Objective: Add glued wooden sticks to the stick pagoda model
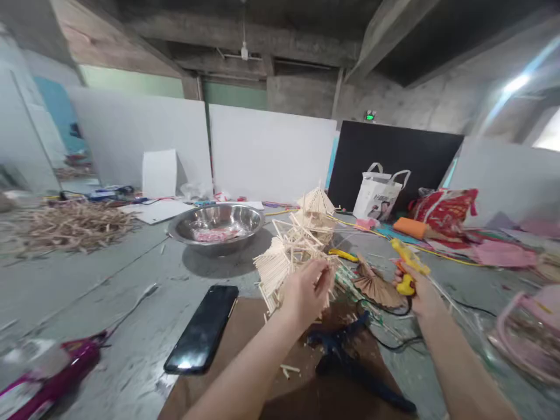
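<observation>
A model built of thin pale wooden sticks (273, 271), with a pointed stick roof at its far end, stands at the middle of the table. My left hand (306, 289) is at its near side, thumb and fingers closed together; whatever is between the fingertips is hidden. Out to the right, my right hand (422, 291) grips a yellow hot glue gun (411, 256), apart from the model. Beneath and in front of my left hand lies a brown board (245, 350) with a dark blue pair of pliers (350, 361) and some short stick pieces (289, 370).
A black phone (203, 329) lies left of the board, with a steel bowl (216, 239) beyond it. Loose sticks (74, 224) are heaped at far left. Around the right side are a yellow knife (343, 255), a brown pleated piece (378, 286) and a dark cord (396, 347).
</observation>
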`<state>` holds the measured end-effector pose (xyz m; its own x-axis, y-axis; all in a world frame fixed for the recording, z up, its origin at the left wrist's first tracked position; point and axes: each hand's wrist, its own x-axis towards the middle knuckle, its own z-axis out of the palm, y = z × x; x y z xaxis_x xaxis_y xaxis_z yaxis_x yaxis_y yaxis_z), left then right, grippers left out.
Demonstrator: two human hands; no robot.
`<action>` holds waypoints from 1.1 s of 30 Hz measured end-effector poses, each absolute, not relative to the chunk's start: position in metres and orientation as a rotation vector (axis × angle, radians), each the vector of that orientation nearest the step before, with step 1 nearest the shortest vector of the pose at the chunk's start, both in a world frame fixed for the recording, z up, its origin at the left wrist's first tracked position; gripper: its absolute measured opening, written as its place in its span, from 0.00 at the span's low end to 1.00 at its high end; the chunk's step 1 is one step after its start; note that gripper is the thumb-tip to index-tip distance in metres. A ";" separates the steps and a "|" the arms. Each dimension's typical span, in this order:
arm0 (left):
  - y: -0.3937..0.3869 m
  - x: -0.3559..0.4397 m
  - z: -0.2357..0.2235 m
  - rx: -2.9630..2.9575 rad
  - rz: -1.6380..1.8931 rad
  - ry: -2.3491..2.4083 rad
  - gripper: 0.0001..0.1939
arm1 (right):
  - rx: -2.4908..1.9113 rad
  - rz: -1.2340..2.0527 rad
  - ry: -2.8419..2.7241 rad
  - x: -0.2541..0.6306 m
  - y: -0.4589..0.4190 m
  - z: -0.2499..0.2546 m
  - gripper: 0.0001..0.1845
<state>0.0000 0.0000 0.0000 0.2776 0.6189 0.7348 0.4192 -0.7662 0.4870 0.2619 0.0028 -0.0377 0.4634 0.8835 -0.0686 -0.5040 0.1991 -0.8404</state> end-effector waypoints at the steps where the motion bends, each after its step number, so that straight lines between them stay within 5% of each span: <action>1: 0.000 0.000 0.001 2.370 1.483 0.956 0.07 | -0.910 0.980 -0.570 0.255 0.000 -0.030 0.19; 12: 0.006 -0.006 0.005 2.561 1.486 1.041 0.10 | -0.967 0.776 -1.392 0.205 -0.052 0.021 0.12; 33: 0.011 -0.009 0.007 2.687 1.572 1.144 0.09 | -1.197 0.592 -1.474 0.208 -0.054 0.012 0.16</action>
<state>-0.0087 0.0114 0.0074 0.3181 0.4717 0.8224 0.6371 -0.7487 0.1830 0.2083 -0.0541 0.0123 0.1030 0.8990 0.4257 0.3552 0.3665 -0.8600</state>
